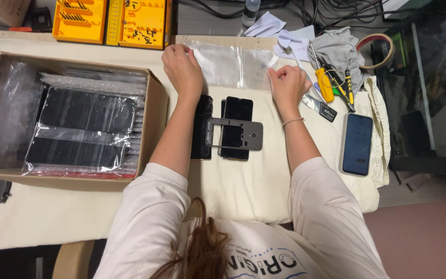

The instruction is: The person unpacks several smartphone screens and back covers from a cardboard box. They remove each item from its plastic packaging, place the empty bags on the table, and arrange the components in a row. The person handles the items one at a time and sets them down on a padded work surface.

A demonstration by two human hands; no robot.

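A clear plastic bag (228, 64) lies flat on the cream cloth (254, 181) at the far side. My left hand (181, 66) presses on its left edge, fingers curled over it. My right hand (287, 82) pinches its right edge. Just nearer to me lie a black phone screen panel (236, 111) and a second dark panel (202, 126) partly under my left forearm. A grey metal phone frame (236, 133) rests across them.
A cardboard box (153, 111) of bagged black panels stands at left. A phone (357, 143) lies at right, with screwdrivers and tweezers (331, 82), a grey rag (336, 49) and a tape roll (383, 49). Yellow tool trays (112, 20) sit at the back.
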